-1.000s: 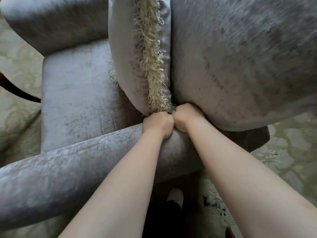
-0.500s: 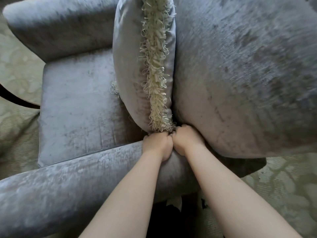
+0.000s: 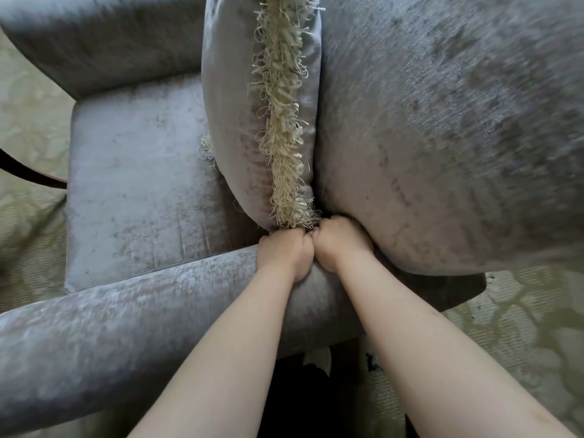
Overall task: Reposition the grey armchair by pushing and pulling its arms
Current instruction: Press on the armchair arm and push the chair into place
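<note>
Grey armchair (image 3: 132, 191) fills view, near arm (image 3: 126, 327) running 8 to 3 o'clock. Left hand (image 3: 284, 254) and right hand (image 3: 339, 241) side by side, touching, fingers curled tight over near arm. Fringed cushion (image 3: 252, 121) at 12 o'clock of hands. Patterned carpet (image 3: 521, 327) beneath.

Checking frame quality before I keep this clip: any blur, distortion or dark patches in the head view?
Head view: motion blur smears the armchair back; hands and cushion fringe stay sharp; wide-angle bending bows the near arm; soft even light, no glare; floor below the forearms falls into deep shadow.
</note>
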Motion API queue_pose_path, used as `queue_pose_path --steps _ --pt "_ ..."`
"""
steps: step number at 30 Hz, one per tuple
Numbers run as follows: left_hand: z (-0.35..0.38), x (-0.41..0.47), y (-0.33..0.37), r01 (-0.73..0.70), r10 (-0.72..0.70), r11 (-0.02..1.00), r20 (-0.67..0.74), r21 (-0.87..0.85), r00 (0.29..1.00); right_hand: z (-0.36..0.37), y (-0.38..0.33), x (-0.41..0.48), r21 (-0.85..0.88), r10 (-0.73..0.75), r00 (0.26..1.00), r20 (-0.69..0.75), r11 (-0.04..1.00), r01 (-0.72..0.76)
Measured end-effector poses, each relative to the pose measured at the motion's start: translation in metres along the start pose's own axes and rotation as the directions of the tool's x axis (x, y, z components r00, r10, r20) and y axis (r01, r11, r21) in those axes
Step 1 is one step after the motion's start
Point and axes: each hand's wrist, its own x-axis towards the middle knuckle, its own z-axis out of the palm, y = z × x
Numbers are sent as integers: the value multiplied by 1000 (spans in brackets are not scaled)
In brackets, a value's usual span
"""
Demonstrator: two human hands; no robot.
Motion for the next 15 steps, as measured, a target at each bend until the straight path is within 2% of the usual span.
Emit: queue_pose_path --steps 10,15 --pt "-2 -2 -2 43 -41 999 71 -20 997 -6 -1 -1 7 32 991 127 999 -33" --pt "-3 -6 -1 42 -39 999 109 -26 993 -7 -2 -10 -1 40 992 119 999 -40"
